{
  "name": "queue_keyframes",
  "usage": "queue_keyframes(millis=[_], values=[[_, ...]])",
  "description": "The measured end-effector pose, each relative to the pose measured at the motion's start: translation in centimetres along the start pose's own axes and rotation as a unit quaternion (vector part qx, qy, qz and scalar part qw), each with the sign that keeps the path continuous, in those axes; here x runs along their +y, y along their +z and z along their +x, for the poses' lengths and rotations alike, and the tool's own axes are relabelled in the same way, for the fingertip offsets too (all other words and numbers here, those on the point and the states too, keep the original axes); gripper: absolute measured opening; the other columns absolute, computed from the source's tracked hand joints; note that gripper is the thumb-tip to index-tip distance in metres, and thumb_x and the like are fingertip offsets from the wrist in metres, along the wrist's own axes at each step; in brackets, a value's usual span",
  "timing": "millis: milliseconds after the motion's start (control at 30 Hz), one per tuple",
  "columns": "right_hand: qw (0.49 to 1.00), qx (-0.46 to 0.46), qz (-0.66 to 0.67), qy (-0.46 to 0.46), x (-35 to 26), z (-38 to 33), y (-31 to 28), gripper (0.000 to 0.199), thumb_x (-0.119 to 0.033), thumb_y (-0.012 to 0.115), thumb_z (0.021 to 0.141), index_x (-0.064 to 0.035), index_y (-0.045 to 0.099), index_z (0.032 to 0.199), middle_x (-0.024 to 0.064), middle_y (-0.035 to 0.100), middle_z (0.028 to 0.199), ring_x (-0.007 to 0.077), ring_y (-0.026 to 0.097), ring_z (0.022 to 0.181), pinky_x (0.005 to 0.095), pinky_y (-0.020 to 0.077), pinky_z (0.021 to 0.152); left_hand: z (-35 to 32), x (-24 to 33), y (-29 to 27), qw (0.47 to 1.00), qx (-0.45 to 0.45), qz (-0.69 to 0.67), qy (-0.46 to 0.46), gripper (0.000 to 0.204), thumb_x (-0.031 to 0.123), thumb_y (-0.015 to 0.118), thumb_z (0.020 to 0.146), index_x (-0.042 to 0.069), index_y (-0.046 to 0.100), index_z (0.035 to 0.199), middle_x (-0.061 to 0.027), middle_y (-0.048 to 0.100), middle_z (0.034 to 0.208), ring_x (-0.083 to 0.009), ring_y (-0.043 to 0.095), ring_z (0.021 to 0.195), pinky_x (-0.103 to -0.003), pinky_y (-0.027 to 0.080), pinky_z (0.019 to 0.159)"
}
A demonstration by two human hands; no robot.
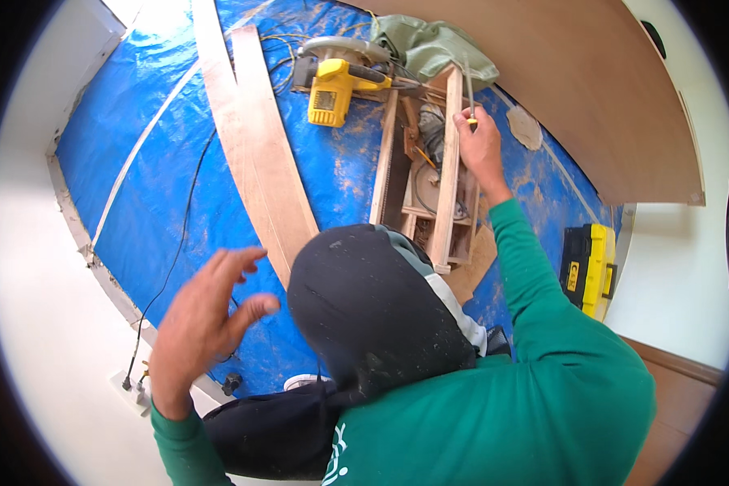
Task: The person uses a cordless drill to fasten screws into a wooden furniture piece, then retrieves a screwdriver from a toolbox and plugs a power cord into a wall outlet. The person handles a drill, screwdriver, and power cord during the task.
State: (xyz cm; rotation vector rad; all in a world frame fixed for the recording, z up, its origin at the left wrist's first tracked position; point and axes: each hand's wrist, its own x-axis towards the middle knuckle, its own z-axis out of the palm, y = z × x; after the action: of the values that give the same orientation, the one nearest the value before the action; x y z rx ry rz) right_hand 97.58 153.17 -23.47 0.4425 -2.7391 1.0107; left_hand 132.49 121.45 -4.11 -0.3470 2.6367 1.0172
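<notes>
My right hand [483, 146] is closed on a slim screwdriver-like tool [469, 91] with a grey shaft and a bit of yellow at the grip. It is at the far end of a wooden tool tote [442, 235], beside its long top bar. Inside the tote lie a grey bundled item [432, 130], a thin orange-and-yellow stick [424, 156] and other tools partly hidden by the bar. My left hand [206, 316] is raised at the left, thumb and fingers apart, holding nothing. My bent knee [373, 300] in black trousers blocks the view in the middle.
A yellow circular saw [332, 91] stands left of the tote. Long wooden boards [255, 146] lie on the dusty blue tarp [158, 194]. A large brown panel [591, 89] leans at the right, near a black-and-yellow case [590, 267]. A black cord [188, 202] runs along the left.
</notes>
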Motion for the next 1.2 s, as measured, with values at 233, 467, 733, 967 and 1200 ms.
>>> queue_keyframes(millis=[233,467,733,967,1200], values=[[0.986,0.033,0.08,0.143,6.9,-2.4,3.8,0.042,-0.039,0.075,0.103,-0.003,0.065,0.122,0.023,0.075,0.103,0.0383,0.073,0.095,0.0471,0.0557,0.086,-3.6,-1.0,8.6,0.993,-0.069,-0.066,0.074,0.069,0.024,0.086,0.089,0.001,0.054,0.145,-0.0229,0.066,0.126,-0.0429,0.067,0.112,-0.049,0.054,0.095],[0.99,0.008,-0.035,0.138,4.1,-4.3,4.1,0.075,-0.052,0.08,0.095,0.0081,0.052,0.13,0.0294,0.067,0.116,0.0425,0.068,0.106,0.0483,0.0537,0.096,-3.0,-1.0,8.3,0.992,-0.079,-0.019,0.093,0.061,0.011,0.082,0.086,0.0,0.055,0.14,-0.0221,0.064,0.127,-0.0443,0.063,0.114,-0.05,0.051,0.094],[0.974,-0.066,-0.05,0.211,2.1,-4.7,4.6,0.06,-0.029,0.075,0.096,0.0105,0.046,0.13,0.0409,0.065,0.123,0.0552,0.065,0.117,0.0561,0.0505,0.104,-2.8,-1.5,7.8,0.995,-0.093,-0.026,0.01,0.052,0.022,0.081,0.091,0.0,0.06,0.134,-0.0199,0.063,0.12,-0.0423,0.062,0.107,-0.05,0.049,0.092],[0.967,-0.097,-0.091,0.215,2.1,-4.1,4.7,0.056,-0.022,0.069,0.097,0.0114,0.044,0.134,0.0447,0.064,0.124,0.0586,0.064,0.117,0.0581,0.0513,0.104,-3.3,-2.7,6.4,0.982,-0.132,0.065,-0.122,0.058,0.022,0.079,0.092,0.002,0.058,0.143,-0.0203,0.062,0.123,-0.0409,0.061,0.113,-0.05,0.049,0.097],[0.973,-0.079,-0.106,0.19,3.8,-4.4,5.4,0.066,-0.026,0.07,0.096,0.0102,0.042,0.144,0.0424,0.067,0.124,0.0581,0.066,0.116,0.0579,0.0527,0.103,-4.3,1.4,5.3,0.983,-0.142,-0.067,-0.09,0.062,0.035,0.078,0.095,0.0,0.06,0.144,-0.0188,0.064,0.12,-0.0397,0.064,0.111,-0.048,0.049,0.096]])
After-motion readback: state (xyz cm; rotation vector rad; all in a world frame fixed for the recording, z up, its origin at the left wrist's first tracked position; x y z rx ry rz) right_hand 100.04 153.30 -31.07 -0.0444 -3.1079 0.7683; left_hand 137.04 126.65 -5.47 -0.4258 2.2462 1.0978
